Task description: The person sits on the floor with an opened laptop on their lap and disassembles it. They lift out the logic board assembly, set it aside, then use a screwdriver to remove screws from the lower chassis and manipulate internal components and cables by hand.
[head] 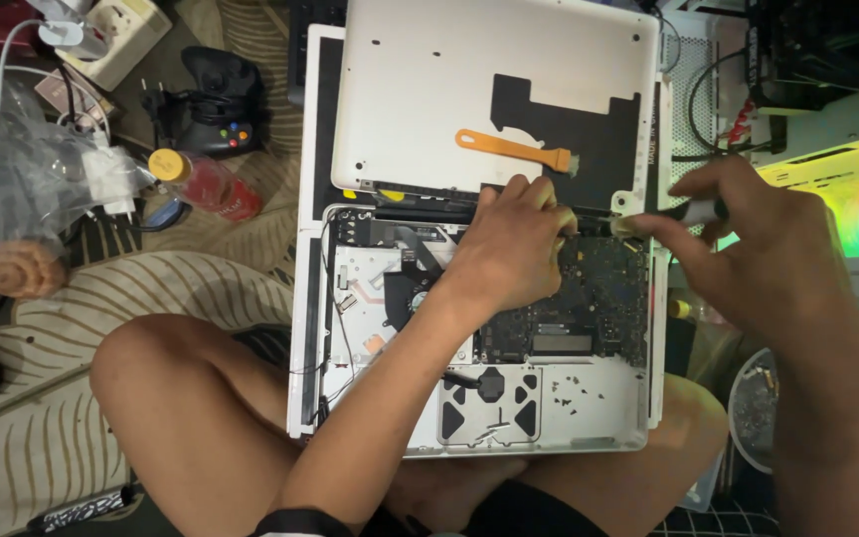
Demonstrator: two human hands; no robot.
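Carefully, the left hand (514,244) presses curled fingers on the opened laptop (469,338) at its far edge; the right hand (748,249) pinches what seems a brush (693,211), which could snag the circuit board (589,298).

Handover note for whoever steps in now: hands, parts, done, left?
Left hand: pressed on the circuit board near the hinge edge of the opened laptop on the lap.
Right hand: holds a small brush at the board's top right corner.
Done: bottom cover off, lying behind, orange pry tool on it.
Left: board still in place, cover still off.
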